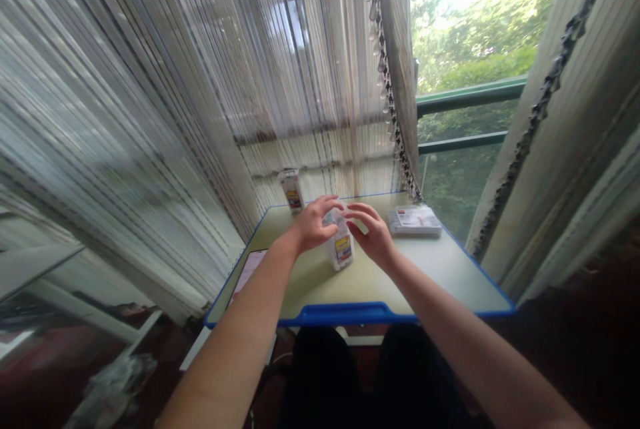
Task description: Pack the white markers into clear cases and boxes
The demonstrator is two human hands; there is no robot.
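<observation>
A small white packet (342, 247) with a yellow, red and blue label stands upright in the middle of a cream table (450, 275) with a blue rim. My left hand (314, 222) curls over the packet's top from the left, fingers bent round it. My right hand (371, 229) meets it from the right, fingertips pinching the packet's upper edge. Both hands touch the packet.
A second, similar packet (292, 190) stands at the table's far edge by the striped curtain (200, 82). A flat pack of white packets (415, 220) lies at the far right. A phone (249, 269) lies at the table's left edge. An open window with a green railing (470, 94) is behind.
</observation>
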